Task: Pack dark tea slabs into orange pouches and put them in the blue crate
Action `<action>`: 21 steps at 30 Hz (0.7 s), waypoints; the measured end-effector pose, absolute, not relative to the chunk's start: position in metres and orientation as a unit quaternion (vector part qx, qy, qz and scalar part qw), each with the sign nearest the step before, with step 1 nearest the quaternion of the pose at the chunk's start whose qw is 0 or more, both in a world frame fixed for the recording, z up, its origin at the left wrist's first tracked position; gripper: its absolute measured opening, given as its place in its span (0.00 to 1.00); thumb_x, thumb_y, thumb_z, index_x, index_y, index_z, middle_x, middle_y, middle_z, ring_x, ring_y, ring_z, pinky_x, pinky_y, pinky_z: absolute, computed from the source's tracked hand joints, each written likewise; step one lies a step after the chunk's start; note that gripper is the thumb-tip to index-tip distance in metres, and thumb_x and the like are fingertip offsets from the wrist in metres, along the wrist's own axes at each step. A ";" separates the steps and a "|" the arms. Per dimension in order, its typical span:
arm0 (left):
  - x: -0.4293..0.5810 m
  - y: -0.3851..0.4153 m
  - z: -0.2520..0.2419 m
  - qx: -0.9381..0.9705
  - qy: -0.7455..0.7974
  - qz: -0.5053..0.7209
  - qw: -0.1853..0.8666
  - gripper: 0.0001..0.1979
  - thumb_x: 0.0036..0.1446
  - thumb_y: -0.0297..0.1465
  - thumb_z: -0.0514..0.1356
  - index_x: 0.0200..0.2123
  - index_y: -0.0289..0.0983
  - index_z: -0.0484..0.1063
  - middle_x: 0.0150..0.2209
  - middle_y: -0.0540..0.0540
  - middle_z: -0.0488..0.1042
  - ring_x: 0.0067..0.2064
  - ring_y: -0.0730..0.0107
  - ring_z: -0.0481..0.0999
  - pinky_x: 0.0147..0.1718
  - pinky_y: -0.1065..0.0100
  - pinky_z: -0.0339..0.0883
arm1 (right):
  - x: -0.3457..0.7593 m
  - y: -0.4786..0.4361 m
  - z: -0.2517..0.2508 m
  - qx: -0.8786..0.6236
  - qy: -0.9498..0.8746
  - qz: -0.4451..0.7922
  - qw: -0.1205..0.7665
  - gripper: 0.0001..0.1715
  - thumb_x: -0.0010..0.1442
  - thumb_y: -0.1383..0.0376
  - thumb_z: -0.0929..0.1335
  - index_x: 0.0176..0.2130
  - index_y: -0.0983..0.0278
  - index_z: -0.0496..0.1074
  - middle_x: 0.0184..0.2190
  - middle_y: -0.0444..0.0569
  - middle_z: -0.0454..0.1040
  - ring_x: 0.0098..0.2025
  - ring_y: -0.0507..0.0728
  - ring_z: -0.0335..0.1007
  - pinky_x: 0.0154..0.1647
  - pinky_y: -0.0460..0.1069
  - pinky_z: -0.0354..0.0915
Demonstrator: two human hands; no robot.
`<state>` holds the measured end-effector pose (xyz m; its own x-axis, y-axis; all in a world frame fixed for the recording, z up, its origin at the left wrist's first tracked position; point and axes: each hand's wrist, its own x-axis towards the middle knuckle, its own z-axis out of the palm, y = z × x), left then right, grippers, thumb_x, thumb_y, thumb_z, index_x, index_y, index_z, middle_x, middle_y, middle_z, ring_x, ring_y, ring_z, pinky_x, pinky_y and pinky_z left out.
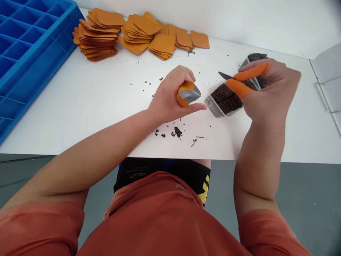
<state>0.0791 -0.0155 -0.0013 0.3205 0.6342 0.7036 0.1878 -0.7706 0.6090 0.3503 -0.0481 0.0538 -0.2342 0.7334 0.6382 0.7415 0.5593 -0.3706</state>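
Note:
My left hand (pixel 173 94) is curled around a small orange pouch (pixel 183 93), whose silver lining shows at its open mouth, facing right. The thumb stretches out below the pouch. My right hand (pixel 271 89) has orange covers (pixel 239 88) on its thumb and forefinger. Pinched between them is a thin dark piece (pixel 225 75), its pointed end toward the pouch. Below that hand stands a clear plastic tub (pixel 217 108) with a row of thin dark slices (pixel 226 99). A second clear tub with dark slices (pixel 257 57) sits behind, partly hidden by the hand.
Flat orange pouches lie in piles (pixel 101 33) along the back of the white table (pixel 106 89). A blue divided crate (pixel 50 53) stands at the left. Dark crumbs and a larger fragment (pixel 178 132) are scattered near the left hand. White walls border the back and right.

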 end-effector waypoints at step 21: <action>0.071 -0.005 -0.003 0.864 0.160 0.352 0.322 0.27 0.56 0.54 0.74 0.48 0.44 0.72 0.44 0.45 0.77 0.44 0.58 0.77 0.45 0.51 0.76 | 0.288 -0.073 0.059 -0.344 -0.860 -0.005 0.376 0.07 0.64 0.52 0.76 0.39 0.48 0.78 0.45 0.43 0.83 0.58 0.71 0.76 0.62 0.74 0.62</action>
